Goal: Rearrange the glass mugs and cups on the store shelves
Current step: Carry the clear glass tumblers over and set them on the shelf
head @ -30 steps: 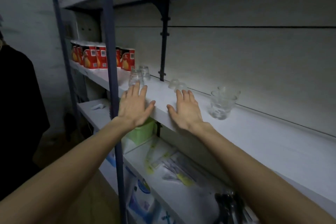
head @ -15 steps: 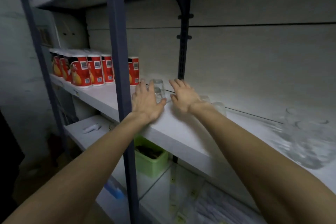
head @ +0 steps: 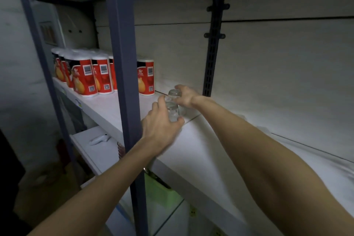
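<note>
On white shelf (head: 201, 151) | hands: left (head: 160, 127), right (head: 186, 96) each clasp 1 glass (head: 172, 113) | canister labels unreadable

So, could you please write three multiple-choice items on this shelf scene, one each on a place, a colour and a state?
1. Where do the red canisters stand relative to the glass cups?
A. to their left on the same shelf
B. on the shelf below
C. to their right

2. What colour is the shelf surface under the cups?
A. green
B. white
C. black

3. What is the left hand doing?
A. hanging at the person's side
B. resting flat on a canister
C. closing its fingers around a glass cup

Answers: 1 A, the canisters line the same board left of the cups. 2 B, the board is white. 3 C, thumb and fingers wrap the nearer cup, while the right hand reaches the farther one.
</note>
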`<action>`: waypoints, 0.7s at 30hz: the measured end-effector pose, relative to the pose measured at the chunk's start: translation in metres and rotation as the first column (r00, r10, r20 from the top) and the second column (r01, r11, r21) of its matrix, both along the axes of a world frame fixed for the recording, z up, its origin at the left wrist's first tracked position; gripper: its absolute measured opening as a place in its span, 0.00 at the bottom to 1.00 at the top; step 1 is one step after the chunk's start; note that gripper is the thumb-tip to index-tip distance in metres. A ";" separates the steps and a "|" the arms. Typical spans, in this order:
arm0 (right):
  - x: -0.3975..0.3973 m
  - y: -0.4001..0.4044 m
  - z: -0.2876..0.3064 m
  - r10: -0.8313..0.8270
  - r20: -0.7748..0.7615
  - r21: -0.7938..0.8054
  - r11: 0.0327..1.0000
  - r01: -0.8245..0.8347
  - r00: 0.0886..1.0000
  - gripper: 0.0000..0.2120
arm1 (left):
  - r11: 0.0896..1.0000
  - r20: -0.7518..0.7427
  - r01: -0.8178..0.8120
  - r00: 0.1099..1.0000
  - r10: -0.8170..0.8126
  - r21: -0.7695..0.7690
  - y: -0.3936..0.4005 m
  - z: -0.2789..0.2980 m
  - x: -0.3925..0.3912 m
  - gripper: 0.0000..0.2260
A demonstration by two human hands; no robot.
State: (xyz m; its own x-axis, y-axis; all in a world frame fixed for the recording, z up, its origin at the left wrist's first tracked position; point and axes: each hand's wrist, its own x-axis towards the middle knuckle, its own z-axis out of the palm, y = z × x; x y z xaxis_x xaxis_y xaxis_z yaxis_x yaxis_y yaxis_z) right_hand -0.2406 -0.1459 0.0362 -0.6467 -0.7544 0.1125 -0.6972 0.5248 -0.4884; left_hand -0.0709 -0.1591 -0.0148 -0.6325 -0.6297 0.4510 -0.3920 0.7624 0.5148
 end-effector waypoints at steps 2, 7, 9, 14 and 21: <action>-0.005 -0.001 -0.007 -0.043 0.002 -0.034 0.999 0.043 0.999 0.37 | 0.999 -0.030 -0.017 0.999 0.018 0.029 -0.001 -0.002 -0.001 0.38; 0.002 0.031 -0.006 -0.154 -0.013 -0.147 0.978 0.150 0.988 0.29 | 1.000 -0.025 0.015 1.000 -0.015 0.012 -0.001 -0.004 -0.001 0.34; 0.014 0.052 0.000 -0.195 -0.011 -0.311 0.933 0.182 0.981 0.29 | 0.997 -0.032 0.066 0.997 -0.067 -0.029 0.001 -0.003 0.000 0.29; 0.069 0.131 0.018 -0.400 -0.152 -0.515 0.813 0.273 0.904 0.32 | 0.978 -0.221 0.194 0.953 -0.207 -0.082 0.010 0.001 0.014 0.33; 0.174 0.277 -0.013 -0.616 -0.117 -0.813 0.510 0.281 0.779 0.34 | 0.885 -0.448 0.454 0.774 -0.447 -0.100 0.107 0.010 0.045 0.31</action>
State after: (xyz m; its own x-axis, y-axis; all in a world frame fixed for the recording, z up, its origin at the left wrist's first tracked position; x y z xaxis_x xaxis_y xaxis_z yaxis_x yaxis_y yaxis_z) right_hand -0.0666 0.1311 0.0234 -0.6524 0.0817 0.7534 -0.6694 0.4041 -0.6234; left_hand -0.0262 -0.0521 -0.0052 -0.5766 -0.3315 0.7468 0.2699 0.7855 0.5570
